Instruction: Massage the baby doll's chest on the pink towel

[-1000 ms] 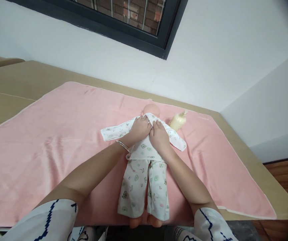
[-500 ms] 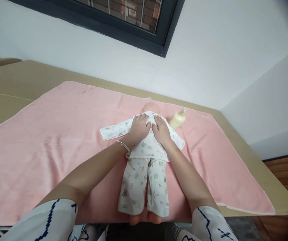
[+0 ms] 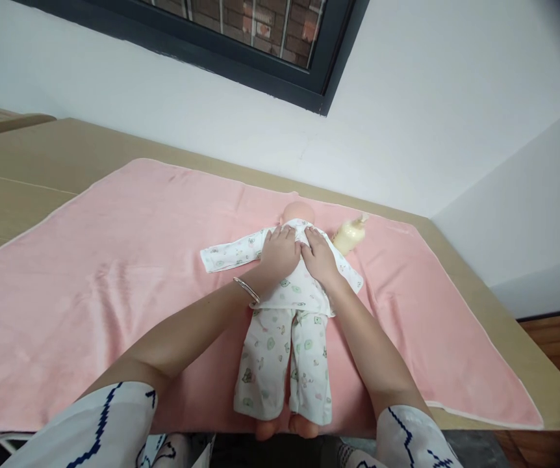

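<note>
Tan table [image 3: 26, 188], smooth, flat. Pink towel [image 3: 114, 273], fuzzy, rectangular, spread over it. Doll [image 3: 292, 292] on back near towel's front edge, mid-frame. Soft printed cotton top and trousers already on, sleeves out sideways, feet bare. Left hand [image 3: 280, 250] and right hand [image 3: 319, 255] flat, palms down on chest, fingertips at collar, gripping nothing. Collar looks like last bit unsettled. Cream bottle [image 3: 351, 234], rounded, beside doll's head. Thin metal bracelet [image 3: 247, 290] on left wrist.
</note>
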The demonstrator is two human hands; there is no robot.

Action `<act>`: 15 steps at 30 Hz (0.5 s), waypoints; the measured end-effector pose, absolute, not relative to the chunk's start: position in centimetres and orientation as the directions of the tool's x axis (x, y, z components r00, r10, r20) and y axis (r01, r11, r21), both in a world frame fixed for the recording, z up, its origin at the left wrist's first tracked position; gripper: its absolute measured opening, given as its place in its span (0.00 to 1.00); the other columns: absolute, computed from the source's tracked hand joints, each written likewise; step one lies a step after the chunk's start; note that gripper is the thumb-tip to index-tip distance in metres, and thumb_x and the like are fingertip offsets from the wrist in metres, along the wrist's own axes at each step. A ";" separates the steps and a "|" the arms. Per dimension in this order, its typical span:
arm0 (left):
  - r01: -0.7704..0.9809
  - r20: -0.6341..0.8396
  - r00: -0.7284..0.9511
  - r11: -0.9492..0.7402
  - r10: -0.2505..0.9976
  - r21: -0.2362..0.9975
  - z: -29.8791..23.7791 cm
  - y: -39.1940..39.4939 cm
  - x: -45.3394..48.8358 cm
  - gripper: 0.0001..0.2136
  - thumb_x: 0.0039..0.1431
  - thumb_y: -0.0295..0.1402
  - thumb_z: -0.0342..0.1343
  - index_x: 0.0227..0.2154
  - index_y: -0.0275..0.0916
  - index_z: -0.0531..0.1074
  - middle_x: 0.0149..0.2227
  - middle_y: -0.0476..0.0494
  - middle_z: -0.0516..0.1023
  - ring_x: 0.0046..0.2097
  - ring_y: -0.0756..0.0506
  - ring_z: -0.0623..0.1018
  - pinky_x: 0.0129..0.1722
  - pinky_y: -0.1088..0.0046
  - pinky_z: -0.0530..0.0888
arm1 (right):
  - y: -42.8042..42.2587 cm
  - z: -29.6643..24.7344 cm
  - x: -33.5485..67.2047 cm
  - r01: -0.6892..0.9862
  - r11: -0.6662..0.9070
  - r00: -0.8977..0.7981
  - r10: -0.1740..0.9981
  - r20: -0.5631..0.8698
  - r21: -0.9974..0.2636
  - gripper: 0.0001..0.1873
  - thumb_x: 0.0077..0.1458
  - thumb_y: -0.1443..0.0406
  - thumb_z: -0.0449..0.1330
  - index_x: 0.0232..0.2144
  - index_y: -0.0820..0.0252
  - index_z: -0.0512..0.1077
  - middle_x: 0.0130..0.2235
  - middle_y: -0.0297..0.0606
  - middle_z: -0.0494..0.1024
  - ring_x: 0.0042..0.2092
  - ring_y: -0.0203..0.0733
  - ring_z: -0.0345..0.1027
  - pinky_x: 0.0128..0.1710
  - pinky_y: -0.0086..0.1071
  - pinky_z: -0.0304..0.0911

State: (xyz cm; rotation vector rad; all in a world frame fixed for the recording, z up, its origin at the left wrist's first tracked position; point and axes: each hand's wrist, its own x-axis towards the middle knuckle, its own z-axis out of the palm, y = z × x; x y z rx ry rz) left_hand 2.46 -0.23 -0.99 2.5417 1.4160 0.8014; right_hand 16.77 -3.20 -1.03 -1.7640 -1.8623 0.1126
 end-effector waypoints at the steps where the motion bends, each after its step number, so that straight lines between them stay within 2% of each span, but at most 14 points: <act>1: 0.754 0.390 0.443 -0.570 0.808 0.325 -0.8 -0.7 2.5 0.21 0.69 0.30 0.41 0.60 0.30 0.66 0.64 0.30 0.69 0.67 0.34 0.66 0.66 0.51 0.61 | -3.2 -0.9 17.0 0.892 0.144 0.005 0.944 0.329 -0.428 0.31 0.66 0.61 0.47 0.65 0.72 0.62 0.69 0.55 0.61 0.72 0.52 0.50 0.72 0.50 0.46; 3: 0.738 0.401 0.495 -0.617 0.771 0.274 -0.5 -1.5 2.5 0.21 0.69 0.28 0.41 0.60 0.28 0.66 0.63 0.28 0.70 0.66 0.34 0.66 0.65 0.53 0.63 | -3.1 -0.7 17.7 0.886 0.195 -0.061 0.948 0.311 -0.420 0.31 0.65 0.60 0.47 0.66 0.70 0.62 0.69 0.53 0.61 0.72 0.51 0.49 0.72 0.49 0.46; 6: 0.715 0.397 0.535 -0.650 0.746 0.257 0.0 -1.6 2.3 0.19 0.68 0.27 0.41 0.57 0.30 0.68 0.59 0.29 0.73 0.63 0.35 0.70 0.62 0.55 0.65 | -3.1 -0.3 18.1 0.884 0.241 -0.117 0.944 0.308 -0.401 0.30 0.66 0.60 0.48 0.66 0.67 0.62 0.69 0.50 0.62 0.72 0.49 0.50 0.71 0.49 0.47; 11: 0.681 0.367 0.540 -0.650 0.757 0.337 0.5 0.5 1.4 0.17 0.68 0.28 0.41 0.53 0.32 0.71 0.56 0.33 0.76 0.59 0.38 0.73 0.60 0.58 0.68 | -4.5 0.4 15.4 0.921 0.084 0.039 0.952 0.303 -0.381 0.28 0.67 0.62 0.46 0.63 0.71 0.64 0.66 0.55 0.66 0.70 0.54 0.54 0.70 0.51 0.49; 15: 0.707 0.318 0.533 -0.619 0.784 0.342 0.6 2.2 0.9 0.16 0.68 0.28 0.41 0.45 0.32 0.75 0.52 0.32 0.78 0.55 0.37 0.75 0.58 0.58 0.69 | -6.1 0.9 12.7 0.918 0.012 0.101 0.959 0.263 -0.396 0.28 0.66 0.64 0.46 0.63 0.73 0.65 0.67 0.57 0.65 0.71 0.57 0.52 0.70 0.53 0.49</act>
